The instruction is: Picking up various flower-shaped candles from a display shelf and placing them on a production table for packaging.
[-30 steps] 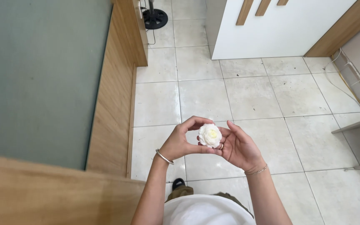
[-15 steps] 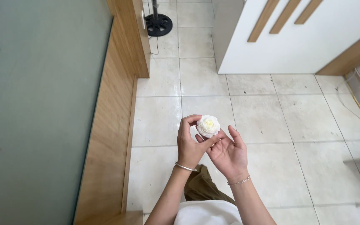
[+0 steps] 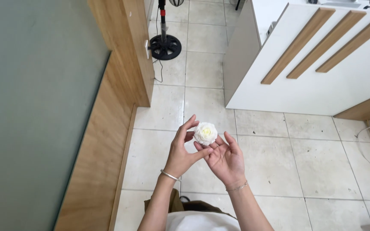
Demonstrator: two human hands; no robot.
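Starting at the left there's a big grey-green panel (image 3: 31, 107) with a wooden frame (image 3: 103, 141), and the black round base of a stand fan (image 3: 165, 46) sits on the tiled floor (image 3: 279, 171) further back. Then the left hand (image 3: 180, 154), thin bangle (image 3: 169, 175) on the wrist, has its grip closed lightly on a small white rose-like flower (image 3: 205, 133) with a yellowish centre, thumb up one side and fingers under it. The flower's held in mid-air at chest height over the tiles. The right hand (image 3: 225, 160) is palm-up with its grip open, fingertips just touching the flower from below. Looks like the looking-it-over stage to me. Any turn or handover would need a really soft touch so the petals don't crush. A white counter (image 3: 322, 85) with wooden slats is far right.
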